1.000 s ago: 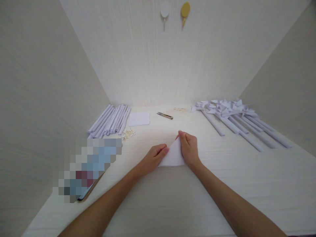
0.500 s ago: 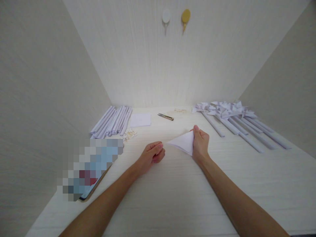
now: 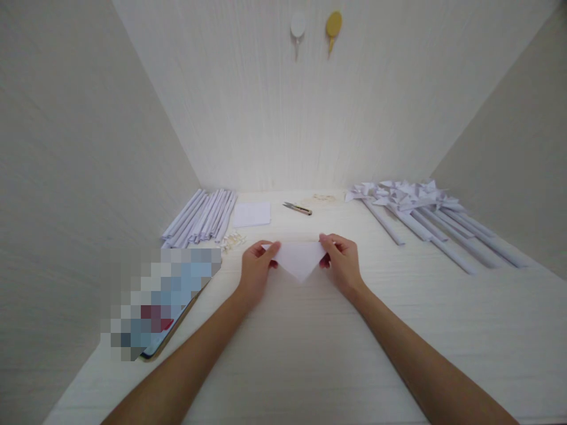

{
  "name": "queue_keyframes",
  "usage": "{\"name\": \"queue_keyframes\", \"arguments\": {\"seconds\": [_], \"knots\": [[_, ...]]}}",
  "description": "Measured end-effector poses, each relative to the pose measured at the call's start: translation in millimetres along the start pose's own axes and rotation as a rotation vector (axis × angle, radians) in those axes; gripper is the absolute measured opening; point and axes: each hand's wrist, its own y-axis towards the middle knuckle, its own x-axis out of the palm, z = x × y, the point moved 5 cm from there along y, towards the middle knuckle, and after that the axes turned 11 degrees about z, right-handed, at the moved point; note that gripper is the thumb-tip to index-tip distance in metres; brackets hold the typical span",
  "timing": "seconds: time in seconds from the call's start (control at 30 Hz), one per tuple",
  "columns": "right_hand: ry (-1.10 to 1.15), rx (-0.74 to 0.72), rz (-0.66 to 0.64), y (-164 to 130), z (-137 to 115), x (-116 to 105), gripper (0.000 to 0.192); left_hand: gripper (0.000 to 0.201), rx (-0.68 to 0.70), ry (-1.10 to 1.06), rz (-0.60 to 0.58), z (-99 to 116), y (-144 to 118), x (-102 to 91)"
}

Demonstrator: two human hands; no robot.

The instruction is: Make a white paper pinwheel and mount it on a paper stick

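Note:
A sheet of white paper (image 3: 300,258), folded into a triangle, hangs between my two hands above the table, its point towards me. My left hand (image 3: 257,262) is closed on its left corner, thumb on top. At the right corner, my right hand (image 3: 343,260) pinches the paper between thumb and fingers. Beyond my hands, thread snips (image 3: 297,208) lie on the tabletop. A stack of white paper squares (image 3: 252,214) sits behind my left hand.
Rolled paper sticks (image 3: 201,217) are piled at the back left, near some small cotton-swab-like bits (image 3: 233,241). Finished paper pinwheels (image 3: 407,200) on sticks lie at the back right. A phone (image 3: 170,324), partly blurred, rests at the left. Two hooks (image 3: 333,26) are on the wall.
My left hand has taken hold of the paper's left corner. The triangle has turned so its point faces me, and my right hand has shifted left to its other corner.

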Motion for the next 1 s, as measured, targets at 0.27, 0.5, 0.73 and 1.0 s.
{"name": "queue_keyframes", "arguments": {"seconds": [0.27,0.5,0.73,1.0], "knots": [[-0.079,0.161,-0.631,-27.4,2.1,33.9,0.04,0.034,0.027,0.067,0.069,6.7,-1.4,-1.4],[-0.116,0.174,-0.608,-33.3,5.7,39.6,0.034,0.031,0.053,0.247,-0.125,-2.7,-9.8,10.0],[-0.289,-0.002,-0.557,-31.6,4.3,39.3,0.029,0.036,0.002,0.264,-0.087,-4.9,-8.3,6.9],[-0.326,-0.066,-0.546,-32.0,-4.4,39.8,0.03,0.032,0.033,0.17,0.049,1.1,-2.7,-1.4]]}}
